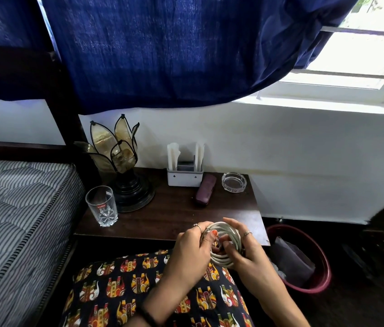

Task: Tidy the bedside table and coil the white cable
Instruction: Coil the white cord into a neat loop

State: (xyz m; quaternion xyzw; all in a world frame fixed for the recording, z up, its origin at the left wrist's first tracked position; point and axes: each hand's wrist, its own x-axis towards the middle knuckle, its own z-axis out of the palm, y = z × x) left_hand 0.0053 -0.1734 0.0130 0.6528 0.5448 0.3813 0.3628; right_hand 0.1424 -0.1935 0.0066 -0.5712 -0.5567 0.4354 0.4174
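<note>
A: Why is the person holding the white cable point(225, 244) out over the lap instead of on the bedside table point(174, 215)?

B: It is sitting just off the near edge of the table, right of centre, bundled in round loops. The left hand point(189, 252) is gripping the left side of the bundle, thumb pressing over the loops, and the right hand point(248, 252) is clasping the right side, fingers curling around it. Both are grasping the cable. I judge that holding it from two sides is keeping the loops from springing apart while the end is being tucked in.

A: Can you see the loose end?

B: Not clearly; something dark is showing inside the ring, too small to tell.

A: And the containers?

B: The drinking glass point(102, 205) is standing upright at the near left of the table, looking empty. The glass ashtray point(234, 182) at the far right is looking empty as well. The white holder point(184, 177) against the wall is carrying white paper and a dark card-like item. On the floor to the right, the red bin point(313, 279) is holding what looks like crumpled paper or wrapping.

A: How far along?

B: The coiling seems nearly finished; setting the bundle down seems to be what remains.
</note>
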